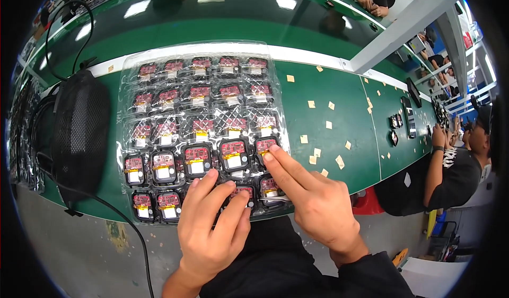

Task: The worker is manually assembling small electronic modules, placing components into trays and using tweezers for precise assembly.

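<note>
A clear plastic blister tray [123, 94] lies on the green bench with rows of small black square cases, each showing a red circuit board, yellow tape and a white block. My right hand [323, 208] stretches its index and middle fingers onto a case [263, 145] at the tray's right side; the other fingers curl under and its thumb is hidden. My left hand [212, 226] rests with fingers apart over the front rows, fingertips near one case [197, 160] and partly covering another case [243, 192]. Neither hand visibly grips anything.
Small tan paper squares [304, 139] are scattered right of the tray. A black mesh bag [79, 133] with a black cable [139, 234] stands at the left. A grey metal post [397, 27] rises at the back right. Co-workers [456, 165] sit along the bench.
</note>
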{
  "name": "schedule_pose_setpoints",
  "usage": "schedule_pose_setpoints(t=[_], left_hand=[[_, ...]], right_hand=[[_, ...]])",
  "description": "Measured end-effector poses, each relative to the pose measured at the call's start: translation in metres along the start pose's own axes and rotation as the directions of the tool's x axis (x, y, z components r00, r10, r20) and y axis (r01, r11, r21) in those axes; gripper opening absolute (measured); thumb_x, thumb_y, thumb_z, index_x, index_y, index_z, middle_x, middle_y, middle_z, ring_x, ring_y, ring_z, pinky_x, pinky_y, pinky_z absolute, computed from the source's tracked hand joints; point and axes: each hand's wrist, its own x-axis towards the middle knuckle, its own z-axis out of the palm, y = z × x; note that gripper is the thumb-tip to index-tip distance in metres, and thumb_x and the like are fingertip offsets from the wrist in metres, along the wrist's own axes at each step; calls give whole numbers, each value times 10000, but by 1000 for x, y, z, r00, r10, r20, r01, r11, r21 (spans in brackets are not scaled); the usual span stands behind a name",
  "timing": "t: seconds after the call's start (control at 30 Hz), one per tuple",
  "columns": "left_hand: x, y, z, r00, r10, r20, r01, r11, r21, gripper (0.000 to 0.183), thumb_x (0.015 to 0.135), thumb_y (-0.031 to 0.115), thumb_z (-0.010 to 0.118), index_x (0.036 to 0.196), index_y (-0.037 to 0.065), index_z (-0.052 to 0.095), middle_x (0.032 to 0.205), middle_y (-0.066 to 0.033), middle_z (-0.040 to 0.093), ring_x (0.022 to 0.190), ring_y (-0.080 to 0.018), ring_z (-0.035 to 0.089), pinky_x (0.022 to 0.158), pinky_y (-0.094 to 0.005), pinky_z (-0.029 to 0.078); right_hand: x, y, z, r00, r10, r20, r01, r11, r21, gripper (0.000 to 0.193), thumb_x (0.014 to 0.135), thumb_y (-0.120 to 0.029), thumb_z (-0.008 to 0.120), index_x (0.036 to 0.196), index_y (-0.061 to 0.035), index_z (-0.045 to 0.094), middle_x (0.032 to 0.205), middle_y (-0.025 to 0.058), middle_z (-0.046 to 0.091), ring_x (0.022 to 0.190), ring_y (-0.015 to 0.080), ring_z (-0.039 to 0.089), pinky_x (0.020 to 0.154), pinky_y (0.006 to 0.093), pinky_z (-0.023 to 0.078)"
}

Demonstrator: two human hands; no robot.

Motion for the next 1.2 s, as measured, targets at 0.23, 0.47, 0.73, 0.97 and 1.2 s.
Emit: schedule_pose_setpoints(t=[0.23, 0.47, 0.73, 0.97, 1.2], left_hand=[[2, 0, 2, 1000, 19, 6, -19, 999, 25, 304, 701, -12, 755, 997, 53, 731, 1124, -127, 665, 1171, -416, 619, 995, -553, 494], [4, 7, -7, 999, -1, 37, 1, 1000, 25, 306, 712, 14, 757, 1016, 38, 725, 1144, -146, 666, 1196, -428, 605, 1017, -566, 471], [44, 13, -4, 965, -71, 251, 34, 988, 149, 623, 764, 236, 823, 1275, -46, 606, 1355, -197, 588, 1340, -421, 487, 1114, -559, 371], [34, 2, 6, 978, -46, 204, 15, 988, 152, 510, 773, 175, 811, 1201, -40, 634, 1329, -199, 591, 1309, -408, 516, 1098, -531, 392], [34, 4, -1, 971, -35, 236, -5, 987, 163, 554, 787, 242, 807, 1227, -46, 632, 1375, -220, 565, 1333, -427, 492, 1117, -567, 353]], right_hand=[[1, -8, -8, 997, 64, 48, -68, 994, 85, 673, 696, 55, 583, 1348, -104, 622, 1426, 57, 596, 569, 193, 611, 531, 305, 512], [-1, 3, -9, 1000, 19, -2, -19, 983, 182, 661, 694, 69, 573, 1332, -97, 626, 1437, 79, 578, 718, 222, 683, 575, 326, 549], [-25, 65, 0, 834, 414, -365, -310, 899, 311, 649, 739, 179, 484, 1338, -45, 591, 1439, 180, 531, 1093, 396, 649, 809, 397, 563], [-79, 163, 18, 653, 651, -387, -730, 677, -93, 514, 918, 32, 501, 1425, -48, 470, 1478, 208, 472, 1117, 458, 614, 914, 484, 520], [-115, 221, 27, 625, 685, -375, -773, 611, -173, 382, 979, -89, 523, 1353, -12, 539, 1391, 251, 546, 1205, 455, 566, 1003, 476, 474]])
